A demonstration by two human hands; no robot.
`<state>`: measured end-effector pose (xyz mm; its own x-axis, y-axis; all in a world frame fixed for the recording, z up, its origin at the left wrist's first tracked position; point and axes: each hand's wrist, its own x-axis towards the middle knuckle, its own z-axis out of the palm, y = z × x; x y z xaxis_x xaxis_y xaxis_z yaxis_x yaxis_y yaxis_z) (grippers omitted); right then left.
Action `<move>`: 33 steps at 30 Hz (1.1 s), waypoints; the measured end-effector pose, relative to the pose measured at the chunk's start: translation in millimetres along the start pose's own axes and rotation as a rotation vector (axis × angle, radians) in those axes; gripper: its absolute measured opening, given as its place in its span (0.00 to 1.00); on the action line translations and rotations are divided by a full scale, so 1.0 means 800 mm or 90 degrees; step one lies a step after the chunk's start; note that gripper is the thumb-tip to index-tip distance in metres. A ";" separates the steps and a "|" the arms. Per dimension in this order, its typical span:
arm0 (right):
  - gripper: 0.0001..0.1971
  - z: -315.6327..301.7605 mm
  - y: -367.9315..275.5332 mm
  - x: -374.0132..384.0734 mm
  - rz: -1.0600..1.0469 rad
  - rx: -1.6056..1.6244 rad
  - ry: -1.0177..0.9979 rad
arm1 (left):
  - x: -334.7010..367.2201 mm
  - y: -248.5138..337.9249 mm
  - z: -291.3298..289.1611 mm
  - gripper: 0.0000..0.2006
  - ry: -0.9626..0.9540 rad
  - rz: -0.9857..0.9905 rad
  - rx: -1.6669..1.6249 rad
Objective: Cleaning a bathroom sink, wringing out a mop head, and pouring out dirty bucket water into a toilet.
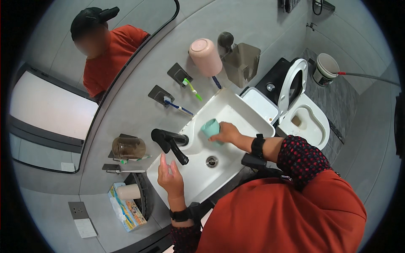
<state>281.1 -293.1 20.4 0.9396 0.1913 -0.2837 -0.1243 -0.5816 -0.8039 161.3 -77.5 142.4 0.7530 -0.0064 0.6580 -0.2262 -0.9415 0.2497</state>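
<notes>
A mint-green cup is in the grip of my right hand, over the far side of the white sink. My left hand is raised over the sink's left end, fingers stretched out and nothing in it. Its fingertips are close to the black faucet; whether they touch it I cannot tell. The metal drain shows in the basin below the spout. No water stream is visible.
Toothbrush holders with a green toothbrush and a blue toothbrush hang behind the sink, beside a pink cup. A brown cup and a tissue box are at left. A toilet and a bucket stand at right.
</notes>
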 end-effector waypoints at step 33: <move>0.30 0.010 -0.006 -0.144 0.346 0.821 0.159 | -0.015 -0.040 -0.003 0.22 -0.065 -0.009 -0.119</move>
<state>171.1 -305.9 52.3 0.6957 -0.0397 -0.7173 -0.5540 0.6060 -0.5708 158.3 -46.4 127.9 0.8138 -0.0370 0.5800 -0.3191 -0.8626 0.3926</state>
